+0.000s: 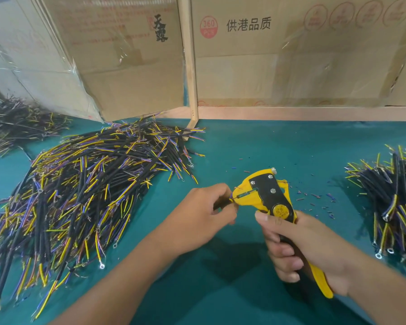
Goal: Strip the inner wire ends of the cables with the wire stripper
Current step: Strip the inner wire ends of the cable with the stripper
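Note:
My right hand (300, 252) grips the handles of a yellow and black wire stripper (271, 195), its jaws pointing left. My left hand (204, 212) pinches a short black cable (220, 204), mostly hidden in the fingers, and holds its thin inner wires at the stripper's jaws. A big heap of black cables (80, 195) with yellow, blue and brown inner wires lies on the green table to the left. A smaller pile of the same cables (391, 202) lies at the right edge.
Bits of stripped insulation (314, 198) are scattered on the green mat (267, 146) right of the stripper. Cardboard boxes (291, 55) and a wooden frame (190, 66) stand along the back. Another heap of cables (14, 123) lies at the far left.

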`<state>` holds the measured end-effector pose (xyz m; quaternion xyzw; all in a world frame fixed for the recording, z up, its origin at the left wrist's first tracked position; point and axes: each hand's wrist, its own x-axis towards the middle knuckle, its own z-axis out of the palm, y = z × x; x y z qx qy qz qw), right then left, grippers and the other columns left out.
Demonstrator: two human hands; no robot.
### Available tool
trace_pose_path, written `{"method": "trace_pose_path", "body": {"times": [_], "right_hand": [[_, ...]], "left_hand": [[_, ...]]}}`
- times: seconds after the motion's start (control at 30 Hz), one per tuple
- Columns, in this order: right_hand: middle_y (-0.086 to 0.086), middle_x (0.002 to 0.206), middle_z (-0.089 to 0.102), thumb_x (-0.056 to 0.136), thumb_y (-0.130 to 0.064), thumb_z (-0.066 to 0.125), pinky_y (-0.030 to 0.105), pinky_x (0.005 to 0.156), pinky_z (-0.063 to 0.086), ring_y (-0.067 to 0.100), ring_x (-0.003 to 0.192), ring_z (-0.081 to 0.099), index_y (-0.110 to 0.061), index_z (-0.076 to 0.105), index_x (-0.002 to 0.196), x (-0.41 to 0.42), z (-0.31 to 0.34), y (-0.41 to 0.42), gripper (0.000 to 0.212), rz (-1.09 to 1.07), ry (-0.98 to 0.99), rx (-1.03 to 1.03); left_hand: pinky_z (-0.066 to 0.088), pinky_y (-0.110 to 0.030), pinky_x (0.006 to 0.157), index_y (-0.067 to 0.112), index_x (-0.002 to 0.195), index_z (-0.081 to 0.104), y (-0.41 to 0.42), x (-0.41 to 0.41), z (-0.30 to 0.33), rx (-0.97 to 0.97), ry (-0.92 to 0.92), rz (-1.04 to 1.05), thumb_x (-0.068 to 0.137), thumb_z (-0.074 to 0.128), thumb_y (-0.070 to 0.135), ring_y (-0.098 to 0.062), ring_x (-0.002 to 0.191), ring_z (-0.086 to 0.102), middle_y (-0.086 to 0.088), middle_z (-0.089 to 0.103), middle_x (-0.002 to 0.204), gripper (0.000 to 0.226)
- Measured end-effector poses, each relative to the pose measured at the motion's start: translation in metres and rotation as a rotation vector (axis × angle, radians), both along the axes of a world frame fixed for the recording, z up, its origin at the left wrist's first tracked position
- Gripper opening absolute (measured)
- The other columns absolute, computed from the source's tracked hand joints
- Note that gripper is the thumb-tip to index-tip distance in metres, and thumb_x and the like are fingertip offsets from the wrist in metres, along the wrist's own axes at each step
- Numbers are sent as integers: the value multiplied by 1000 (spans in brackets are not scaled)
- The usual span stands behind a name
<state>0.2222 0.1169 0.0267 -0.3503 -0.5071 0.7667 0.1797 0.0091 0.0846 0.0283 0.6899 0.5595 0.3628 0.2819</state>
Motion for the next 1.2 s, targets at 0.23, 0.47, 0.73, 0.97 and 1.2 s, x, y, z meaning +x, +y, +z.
{"method": "trace_pose_path", "body": {"times": [0.23,0.47,0.73,0.97,1.2], "right_hand": [[3,56,25,71,-50,82,25,43,32,16,39,24,-15,45,63,2,2,3,52,-19,38,-20],[2,56,24,74,-47,80,24,42,32,14,37,24,-15,43,65,7,6,8,50,-15,112,-61],[6,62,34,89,-33,62,37,48,42,21,47,37,-11,52,72,18,14,27,30,-189,240,-50],[15,76,48,83,-31,78,45,69,53,31,67,50,-7,63,88,14,4,24,29,-118,256,-64],[14,78,49,83,-34,80,48,73,50,32,69,50,-6,62,92,14,-6,24,34,57,290,-132]], "left_hand": [[37,-37,66,17,84,59,2,0,-3,-14,-288,-50,91,59,23,-20,66,47,5,60,68,8],[39,-19,68,9,88,60,5,-4,-1,18,-298,-120,98,57,13,-8,68,45,7,51,74,11],[35,-29,63,29,104,47,11,-14,-5,53,-291,-16,96,55,27,-15,68,41,3,49,69,11],[32,-37,59,33,104,42,10,-13,-7,85,-255,-45,99,49,26,-34,69,38,7,56,70,11],[35,-28,66,30,100,43,8,-9,-5,185,-203,-38,102,46,16,-27,72,41,8,48,70,15]]}}
